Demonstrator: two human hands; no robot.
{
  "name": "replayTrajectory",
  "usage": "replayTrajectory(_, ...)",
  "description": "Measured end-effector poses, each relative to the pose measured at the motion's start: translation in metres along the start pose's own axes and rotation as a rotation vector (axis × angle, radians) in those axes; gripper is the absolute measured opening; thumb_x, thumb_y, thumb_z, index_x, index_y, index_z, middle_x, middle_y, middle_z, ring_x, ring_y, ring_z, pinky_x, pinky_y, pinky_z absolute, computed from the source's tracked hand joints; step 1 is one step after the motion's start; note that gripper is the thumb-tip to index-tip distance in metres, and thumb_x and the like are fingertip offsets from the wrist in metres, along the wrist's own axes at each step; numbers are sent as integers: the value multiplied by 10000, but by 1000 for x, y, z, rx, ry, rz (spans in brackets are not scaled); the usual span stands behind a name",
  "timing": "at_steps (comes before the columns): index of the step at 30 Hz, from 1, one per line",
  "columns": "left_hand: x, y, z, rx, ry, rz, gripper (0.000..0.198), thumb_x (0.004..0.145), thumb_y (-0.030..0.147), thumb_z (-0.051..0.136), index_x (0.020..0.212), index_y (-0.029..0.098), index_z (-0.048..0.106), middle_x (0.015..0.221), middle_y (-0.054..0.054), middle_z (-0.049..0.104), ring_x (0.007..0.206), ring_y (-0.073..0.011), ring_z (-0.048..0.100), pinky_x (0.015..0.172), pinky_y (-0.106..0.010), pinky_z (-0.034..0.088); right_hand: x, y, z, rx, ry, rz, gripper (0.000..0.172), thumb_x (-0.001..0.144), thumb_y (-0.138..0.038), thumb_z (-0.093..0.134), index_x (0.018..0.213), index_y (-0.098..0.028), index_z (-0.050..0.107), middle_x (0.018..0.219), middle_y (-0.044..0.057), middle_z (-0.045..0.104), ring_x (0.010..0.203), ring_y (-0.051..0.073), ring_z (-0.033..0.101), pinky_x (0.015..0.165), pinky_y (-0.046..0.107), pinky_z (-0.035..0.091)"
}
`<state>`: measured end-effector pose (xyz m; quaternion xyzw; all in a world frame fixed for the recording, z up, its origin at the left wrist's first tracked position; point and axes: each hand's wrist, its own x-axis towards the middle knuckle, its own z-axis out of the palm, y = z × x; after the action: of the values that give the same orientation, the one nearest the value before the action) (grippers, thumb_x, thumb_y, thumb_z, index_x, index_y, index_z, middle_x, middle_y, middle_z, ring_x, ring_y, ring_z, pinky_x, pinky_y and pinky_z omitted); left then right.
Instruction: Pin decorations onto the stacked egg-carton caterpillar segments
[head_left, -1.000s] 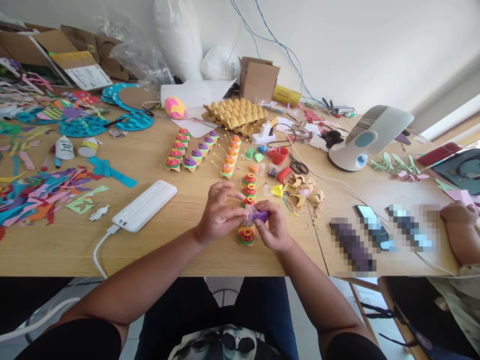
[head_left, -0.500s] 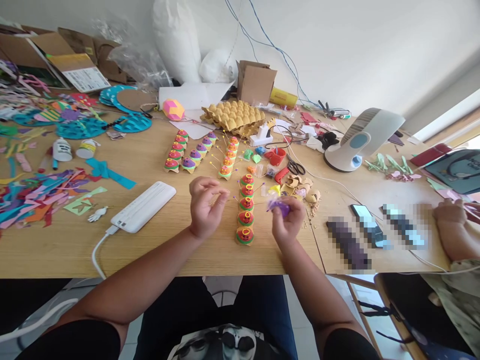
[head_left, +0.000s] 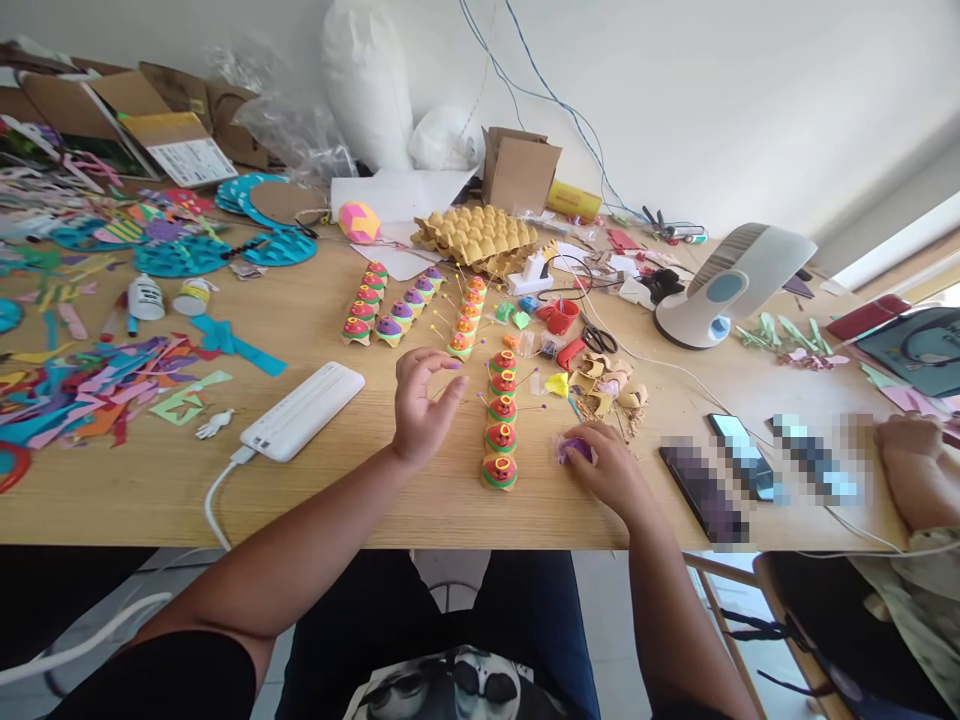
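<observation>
My left hand point(head_left: 421, 410) hovers left of a caterpillar made from an egg-carton strip point(head_left: 500, 437), its thumb and index finger apart. A tiny purple bit point(head_left: 453, 366) shows at the index fingertip. That caterpillar has red and green bumps, yellow rings, a drawn face and purple-tipped sticks on its sides. To its right, my right hand point(head_left: 611, 468) is low at the tabletop, fingers closed on a small clear bag of purple modelling clay point(head_left: 574, 450). Behind stand a red-green strip point(head_left: 364, 310), a purple one point(head_left: 403, 312) and an orange one point(head_left: 466, 318).
A white power bank point(head_left: 304, 412) with cable lies left, near paper scraps point(head_left: 97, 390). Scissors point(head_left: 598, 337), a red cup point(head_left: 559, 316) and carton scraps point(head_left: 604, 385) lie behind my right hand. A fan point(head_left: 731, 285), phones point(head_left: 739, 455) and another person's hand point(head_left: 909, 445) are right.
My right hand has lowered the purple clay bag to the table, moving right and toward me. My left thumb and index finger have spread apart. The view has shifted slightly.
</observation>
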<state>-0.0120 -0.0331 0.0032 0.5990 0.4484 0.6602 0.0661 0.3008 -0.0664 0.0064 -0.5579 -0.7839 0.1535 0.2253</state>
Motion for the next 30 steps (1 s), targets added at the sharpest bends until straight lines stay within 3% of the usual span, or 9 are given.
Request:
replayTrajectory(4, 6, -13, 0, 29, 90, -1, 248, 920, 434, 706, 885, 214, 595, 998, -53, 632, 1052, -209, 621, 1019, -409, 491, -2, -3, 2, -120, 129, -45, 248, 919, -302, 631, 1134, -228, 730, 1173, 126, 664, 1134, 325, 620, 1000, 561, 501)
replayTrajectory(7, 11, -22, -1, 44, 152, -50, 273, 939, 474, 669, 899, 213, 599, 998, -58, 635, 1057, -206, 621, 1014, -402, 496, 0, -31, -4, -133, 227, -124, 198, 950, -300, 621, 1099, -233, 733, 1137, 127, 674, 1092, 318, 628, 966, 547, 509)
replayTrajectory(9, 12, -26, -1, 35, 174, -80, 288, 933, 492, 673, 923, 209, 615, 1001, -57, 637, 1041, -199, 621, 983, -383, 507, 6, -62, -3, -64, 146, -249, 171, 983, -284, 596, 1084, -237, 726, 1105, 113, 699, 1037, 278, 656, 919, 477, 536)
replayTrajectory(12, 13, -30, -1, 30, 188, -107, 302, 929, 500, 676, 919, 200, 643, 974, -50, 655, 1004, -189, 627, 949, -360, 512, 25, -114, 13, -101, -133, -475, 133, 989, -264, 601, 989, -248, 733, 981, 78, 733, 922, 234, 678, 806, 381, 554)
replayTrajectory(14, 14, -32, -2, 26, 215, -125, 311, 945, 504, 651, 921, 194, 659, 963, -50, 664, 985, -187, 636, 927, -347, 516, 44, -143, 31, -282, -276, -510, 158, 988, -263, 605, 913, -210, 735, 954, 91, 736, 910, 235, 690, 778, 356, 552)
replayTrajectory(18, 18, -38, -5, 38, 293, -141, 376, 993, 537, 554, 915, 188, 672, 948, -56, 668, 976, -188, 646, 935, -342, 521, 89, -183, 65, -557, -460, -523, 240, 987, -122, 516, 1024, -144, 752, 1053, 142, 751, 1022, 270, 717, 773, 350, 574)
replayTrajectory(24, 29, -50, -7, -29, 496, -220, 498, 1001, 654, 451, 916, 185, 594, 920, -51, 654, 926, -180, 652, 907, -341, 532, 140, -204, 88, -667, -446, -560, 322, 998, -83, 444, 1079, -86, 756, 1160, 206, 750, 1121, 303, 714, 840, 380, 593)
replayTrajectory(30, 28, -48, -6, -96, 479, -206, 487, 984, 658, 496, 923, 186, 594, 922, -48, 652, 949, -177, 640, 938, -331, 520, 162, -204, 97, -701, -579, -636, 329, 1016, -116, 441, 1102, -63, 754, 1113, 206, 779, 1034, 276, 756, 818, 347, 579)
